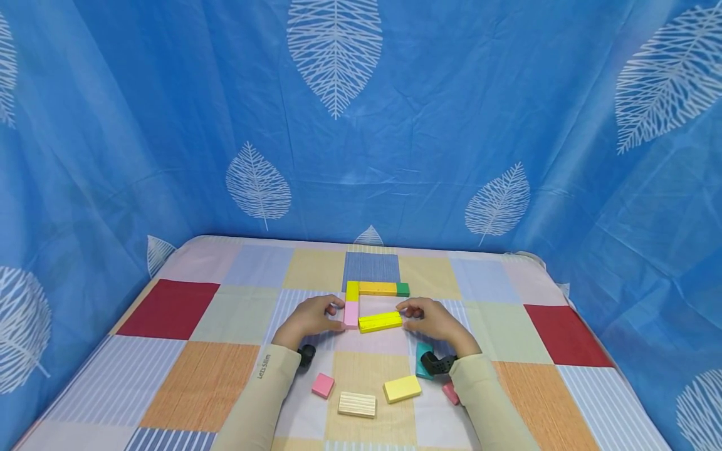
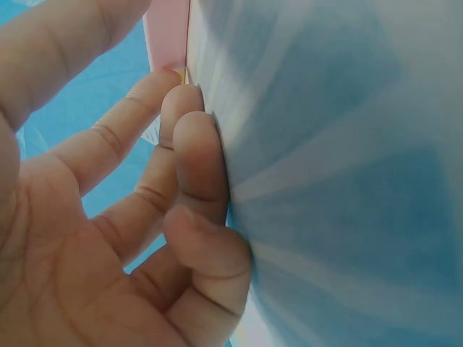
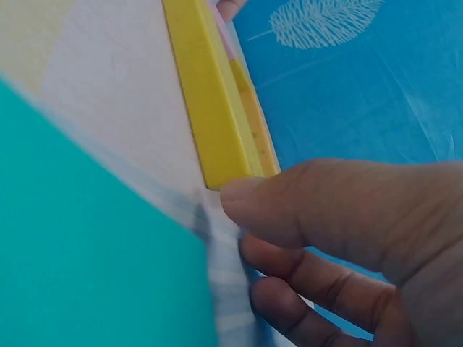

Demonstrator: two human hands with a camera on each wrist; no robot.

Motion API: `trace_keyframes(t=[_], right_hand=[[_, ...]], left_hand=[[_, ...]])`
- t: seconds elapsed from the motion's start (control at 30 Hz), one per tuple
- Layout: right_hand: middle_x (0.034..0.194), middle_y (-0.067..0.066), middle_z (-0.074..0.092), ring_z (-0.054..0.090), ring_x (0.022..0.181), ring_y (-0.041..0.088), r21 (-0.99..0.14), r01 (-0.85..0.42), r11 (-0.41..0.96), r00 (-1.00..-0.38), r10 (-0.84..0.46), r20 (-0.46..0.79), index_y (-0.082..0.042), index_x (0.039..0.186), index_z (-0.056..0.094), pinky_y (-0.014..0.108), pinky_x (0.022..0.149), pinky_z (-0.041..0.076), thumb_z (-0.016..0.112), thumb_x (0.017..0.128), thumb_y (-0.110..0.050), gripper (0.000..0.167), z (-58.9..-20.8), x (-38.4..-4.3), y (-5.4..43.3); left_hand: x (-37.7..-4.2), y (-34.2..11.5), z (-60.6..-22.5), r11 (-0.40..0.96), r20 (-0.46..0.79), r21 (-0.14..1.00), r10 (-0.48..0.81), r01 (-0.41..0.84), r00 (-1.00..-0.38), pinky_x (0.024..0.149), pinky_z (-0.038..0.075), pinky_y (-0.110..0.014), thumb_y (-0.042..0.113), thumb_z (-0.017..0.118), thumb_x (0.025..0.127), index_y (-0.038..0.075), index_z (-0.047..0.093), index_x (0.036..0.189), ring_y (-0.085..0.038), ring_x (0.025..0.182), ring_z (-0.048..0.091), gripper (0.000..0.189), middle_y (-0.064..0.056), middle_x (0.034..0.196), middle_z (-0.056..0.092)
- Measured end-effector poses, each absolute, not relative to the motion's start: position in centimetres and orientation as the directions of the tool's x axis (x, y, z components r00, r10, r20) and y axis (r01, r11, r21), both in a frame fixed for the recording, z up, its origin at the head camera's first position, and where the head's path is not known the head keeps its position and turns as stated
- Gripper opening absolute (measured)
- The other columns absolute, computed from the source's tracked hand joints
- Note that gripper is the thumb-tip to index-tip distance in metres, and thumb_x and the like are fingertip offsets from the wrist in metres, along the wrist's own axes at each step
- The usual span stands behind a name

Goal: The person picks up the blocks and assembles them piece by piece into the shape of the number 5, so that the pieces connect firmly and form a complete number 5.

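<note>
Head view: background is closed off by blue sheeting [image 1: 429,138], hung in soft folds from 9 through 12 to 3 o'clock. White skeleton-leaf prints [image 1: 335,56] are scattered across it; large ones are seen at 12 and 2. From 8 through 6 to 4, a patchwork cloth [image 1: 242,313] is laid flat, dark red squares [image 1: 169,310] set at 8 and 4, striped and orange patches mixed in. Diffuse light is spread fairly evenly.

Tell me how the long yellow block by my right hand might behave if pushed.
The long yellow block looks stiff, given its crisp straight edges. Lying lengthwise with flat faces, it probably won't roll or tip. It may drag slightly on the patchwork cloth.
</note>
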State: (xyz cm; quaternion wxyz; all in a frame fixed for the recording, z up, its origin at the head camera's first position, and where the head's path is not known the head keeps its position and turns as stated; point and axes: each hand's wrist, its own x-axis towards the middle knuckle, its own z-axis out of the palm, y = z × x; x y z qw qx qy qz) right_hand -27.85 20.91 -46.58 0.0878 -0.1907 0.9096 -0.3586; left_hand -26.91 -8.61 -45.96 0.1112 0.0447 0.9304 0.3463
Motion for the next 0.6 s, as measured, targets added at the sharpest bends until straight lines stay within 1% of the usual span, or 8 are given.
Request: trace_keyframes(t=[0.2,0.4,0.53,0.6], right_hand=[[0.110,0.011,0.071,0.062,0.097,0.025,-0.727,-0.308,0.614,-0.888,-0.461,-0.013,0.005,0.130,0.071,0.043,0.092,0.056,0.077,0.097,0.001,0.034,-46.3,-27.7,22.0],[0.112,0.014,0.071,0.063,0.098,0.024,-0.760,-0.298,0.577,-0.879,-0.476,-0.018,0.008,0.131,0.069,0.038,0.091,0.057,0.074,0.099,0.000,0.033,-46.2,-27.9,23.2],[0.115,0.019,0.072,0.066,0.101,0.028,-0.771,-0.290,0.567,-0.885,-0.466,-0.010,0.010,0.130,0.069,0.042,0.092,0.057,0.072,0.099,0.001,0.032,-46.1,-28.0,24.2],[0.117,0.019,0.073,0.066,0.103,0.028,-0.768,-0.267,0.582,-0.899,-0.437,-0.018,0.009,0.128,0.071,0.045,0.096,0.057,0.072,0.099,0.000,0.030,-46.0,-28.0,24.8]], left_hand=[[-27.0,-8.8,-46.0,0.754,-0.175,0.657,0.168,0.012,-0.970,0.088,0.055,-0.039,0.015,0.092,0.086,0.012,0.073,0.134,-0.023,0.095,0.058,0.051,-0.004,0.109,0.069],[-26.9,-9.3,-45.8,0.736,-0.178,0.676,0.219,0.043,-0.959,0.091,0.055,-0.040,0.014,0.090,0.089,0.010,0.070,0.138,-0.024,0.098,0.059,0.053,-0.005,0.113,0.069],[-26.8,-10.0,-45.5,0.718,-0.181,0.693,0.265,0.068,-0.947,0.094,0.055,-0.042,0.015,0.086,0.093,0.008,0.068,0.141,-0.024,0.102,0.060,0.052,-0.006,0.115,0.069],[-26.7,-10.3,-45.5,0.712,-0.190,0.699,0.276,0.067,-0.942,0.093,0.055,-0.043,0.015,0.084,0.095,0.008,0.067,0.142,-0.025,0.102,0.060,0.051,-0.007,0.116,0.069]])
